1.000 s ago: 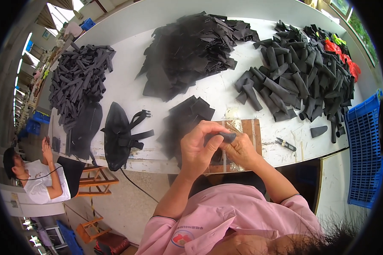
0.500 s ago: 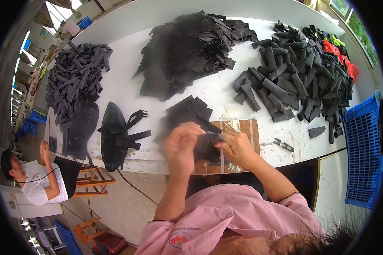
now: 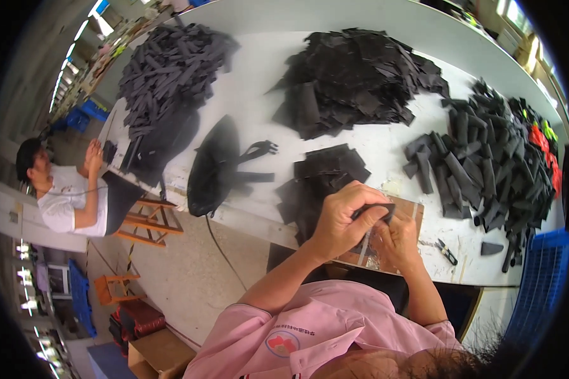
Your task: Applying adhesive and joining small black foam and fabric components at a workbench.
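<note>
Close together above a brown board [image 3: 413, 211] at the table's near edge, both my hands are closed on a small dark fabric piece [image 3: 384, 209]. My left hand [image 3: 346, 220] wraps it from the left, thumb pressed along it. My right hand [image 3: 396, 239] pinches it from the right; most of the piece is hidden by fingers. Just beyond my left hand lies a small stack of flat black fabric pieces [image 3: 332, 165]. Thread snips [image 3: 447, 252] rest on the table right of my right hand, beside a single loose dark piece [image 3: 492, 248].
Farther back is a large heap of flat black pieces [image 3: 360, 82]. Rolled dark tubes [image 3: 480, 158] pile up at right, narrow strips [image 3: 171, 76] at far left. A black strapped item [image 3: 216, 167] lies left. A blue crate [image 3: 540, 278] stands right; a seated person [image 3: 76, 196] is at left.
The view has swung, so the table's contents sit farther right. My hands have come closer together, and the fabric piece, spread between them before, is now mostly covered by my fingers.
</note>
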{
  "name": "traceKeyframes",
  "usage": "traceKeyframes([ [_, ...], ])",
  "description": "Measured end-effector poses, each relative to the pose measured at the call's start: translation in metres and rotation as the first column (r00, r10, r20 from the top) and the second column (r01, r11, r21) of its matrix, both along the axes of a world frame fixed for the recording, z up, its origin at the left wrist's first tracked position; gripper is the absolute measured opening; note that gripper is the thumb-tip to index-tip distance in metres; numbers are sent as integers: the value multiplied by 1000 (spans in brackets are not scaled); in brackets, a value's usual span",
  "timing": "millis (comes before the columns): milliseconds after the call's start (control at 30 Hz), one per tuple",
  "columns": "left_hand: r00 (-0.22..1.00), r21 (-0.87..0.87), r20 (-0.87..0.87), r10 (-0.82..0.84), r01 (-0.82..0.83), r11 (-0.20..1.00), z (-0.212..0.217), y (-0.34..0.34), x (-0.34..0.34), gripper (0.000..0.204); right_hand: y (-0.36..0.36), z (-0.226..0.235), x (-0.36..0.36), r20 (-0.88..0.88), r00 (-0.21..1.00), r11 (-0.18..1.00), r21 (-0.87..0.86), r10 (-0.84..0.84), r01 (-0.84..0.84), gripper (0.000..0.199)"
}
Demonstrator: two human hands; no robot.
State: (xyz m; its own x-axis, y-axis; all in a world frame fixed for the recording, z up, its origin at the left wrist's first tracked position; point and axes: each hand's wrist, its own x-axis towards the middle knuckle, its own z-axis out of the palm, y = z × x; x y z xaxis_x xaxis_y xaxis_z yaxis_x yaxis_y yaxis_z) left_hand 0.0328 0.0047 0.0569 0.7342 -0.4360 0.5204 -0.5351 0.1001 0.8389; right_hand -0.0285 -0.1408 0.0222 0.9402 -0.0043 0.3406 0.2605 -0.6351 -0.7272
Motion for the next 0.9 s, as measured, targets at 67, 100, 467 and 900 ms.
traceKeyframes([
  [67, 998, 25, 33, 58, -59, 998, -2, 6, -4, 14, -8, 13, 1, 48, 997, 998, -12, 58, -58, 13],
  [100, 995, -4, -54, 81, -81, 997, -10, 10, -6, 16, -16, 10, -2, 61, 998, 994, 110, 20, -27, 15],
  [467, 596, 225, 299, 745, -803, 552, -131, 93, 13, 5, -121, -50, 43, -157, 870, 574, 694, -467, 434, 33],
  [900, 487, 298, 192, 852, -856, 423, -163, 118, 23, 3, -77, -110, 13, 0, 908, 908, -7, -418, 418, 23],
])
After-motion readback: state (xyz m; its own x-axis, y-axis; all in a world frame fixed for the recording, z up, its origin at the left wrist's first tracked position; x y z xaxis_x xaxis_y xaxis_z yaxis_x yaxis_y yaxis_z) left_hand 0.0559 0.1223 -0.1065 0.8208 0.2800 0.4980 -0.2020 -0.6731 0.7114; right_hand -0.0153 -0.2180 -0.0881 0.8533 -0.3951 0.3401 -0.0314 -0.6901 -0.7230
